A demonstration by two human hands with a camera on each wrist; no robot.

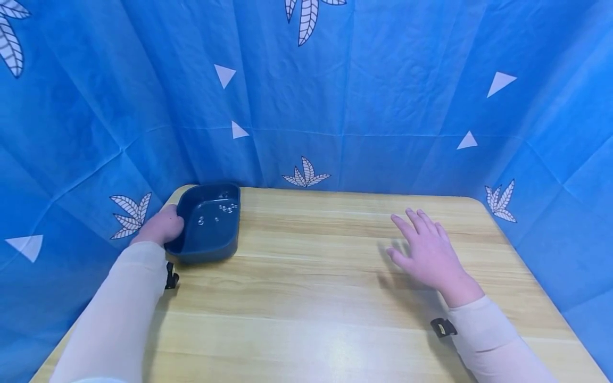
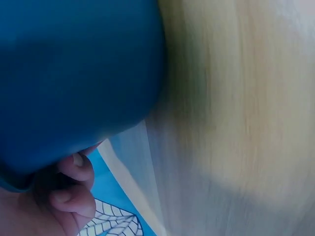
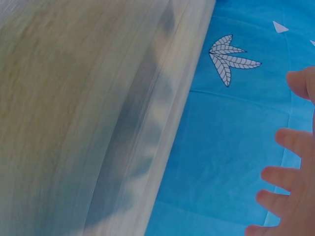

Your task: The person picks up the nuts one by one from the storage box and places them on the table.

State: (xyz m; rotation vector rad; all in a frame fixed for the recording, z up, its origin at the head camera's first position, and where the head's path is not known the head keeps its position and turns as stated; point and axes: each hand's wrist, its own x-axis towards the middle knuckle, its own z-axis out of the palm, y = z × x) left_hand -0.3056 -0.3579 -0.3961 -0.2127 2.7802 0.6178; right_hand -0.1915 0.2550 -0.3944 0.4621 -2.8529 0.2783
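A dark blue rectangular basin [image 1: 206, 242] with rounded corners stands at the far left of the table. Several small, shiny, clear round spots or beads [image 1: 229, 208] dot its inside floor; whether they are drops or solid pieces I cannot tell. My left hand [image 1: 160, 224] grips the basin's left wall. In the left wrist view, curled fingers [image 2: 81, 201] show beside the basin's side [image 2: 83, 73], and the thumb is hidden. Over the right part of the table my right hand [image 1: 426, 252] holds nothing, its fingers spread and its shadow falling on the wood below.
The light wooden table [image 1: 306, 282] has rounded back corners. A blue curtain [image 1: 383, 106] with white leaves and triangles hangs along its back and both sides, close to the basin's left. Dark straps [image 1: 444, 327] sit at the sleeve cuffs.
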